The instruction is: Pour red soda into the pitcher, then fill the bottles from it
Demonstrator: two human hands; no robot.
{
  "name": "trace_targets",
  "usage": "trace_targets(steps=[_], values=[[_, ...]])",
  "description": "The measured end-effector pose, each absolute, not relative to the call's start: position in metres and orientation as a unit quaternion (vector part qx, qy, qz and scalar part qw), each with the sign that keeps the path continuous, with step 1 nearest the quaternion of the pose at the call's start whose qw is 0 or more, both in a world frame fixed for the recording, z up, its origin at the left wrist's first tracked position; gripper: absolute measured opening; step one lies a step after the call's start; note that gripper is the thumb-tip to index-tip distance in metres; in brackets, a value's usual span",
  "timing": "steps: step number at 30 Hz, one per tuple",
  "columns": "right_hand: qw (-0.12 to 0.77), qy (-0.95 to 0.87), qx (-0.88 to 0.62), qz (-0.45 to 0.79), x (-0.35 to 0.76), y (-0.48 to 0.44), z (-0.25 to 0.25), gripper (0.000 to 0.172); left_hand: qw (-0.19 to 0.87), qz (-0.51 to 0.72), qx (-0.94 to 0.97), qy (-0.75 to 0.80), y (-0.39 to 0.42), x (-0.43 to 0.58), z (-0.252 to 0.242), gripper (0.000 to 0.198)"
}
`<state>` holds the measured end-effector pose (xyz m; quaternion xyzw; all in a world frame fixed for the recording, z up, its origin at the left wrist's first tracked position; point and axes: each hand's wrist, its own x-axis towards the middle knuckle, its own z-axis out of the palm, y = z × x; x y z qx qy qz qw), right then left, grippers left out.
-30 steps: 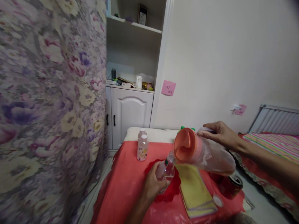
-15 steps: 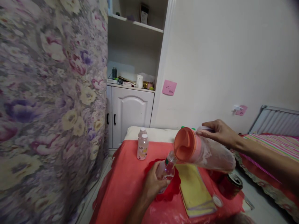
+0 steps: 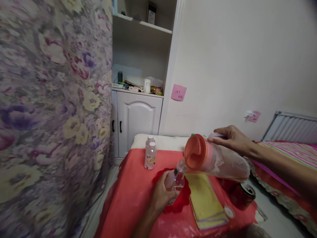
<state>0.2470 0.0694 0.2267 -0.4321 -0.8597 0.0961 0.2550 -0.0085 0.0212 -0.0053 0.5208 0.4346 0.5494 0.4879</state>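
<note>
In the head view, the base of the clear pitcher (image 3: 224, 163) is held slightly higher than a second ago, so its body is tipped further toward the clear bottle (image 3: 177, 181), which is kept in nearly the same place. By this, pouring seems to be kept up; whether the lid touches the bottle's mouth, or a stream is running, cannot be made out. The pitcher's pale handle (image 3: 218, 135) is gripped by the right hand (image 3: 231, 137), and the bottle is clasped by the left hand (image 3: 160, 195) above a red tray (image 3: 186, 200). The pitcher is shaped as a smooth, see-through cylinder, closed by a round, orange, plastic-looking lid (image 3: 196, 152). The bottle is narrowed at its neck and leaned toward the pitcher. The tray is edged in scallops; beside it, a yellow cloth (image 3: 208, 201) with a lilac border is laid. The counter (image 3: 131, 188) is covered in creased red sheeting.
</note>
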Motion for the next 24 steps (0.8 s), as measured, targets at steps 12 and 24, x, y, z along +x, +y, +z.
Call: trace_targets(steps=[12,24], values=[[0.252,-0.860,-0.436,0.083,0.2489,0.0679,0.2312,0.052,0.481,0.551,0.518,0.444,0.0229,-0.0079,-0.0086,0.059],[0.246,-0.861,-0.442,0.050,0.2489,0.0652,0.2366,0.055,0.481,0.553,0.523,0.436,0.0205,-0.0077,-0.0069,0.056]])
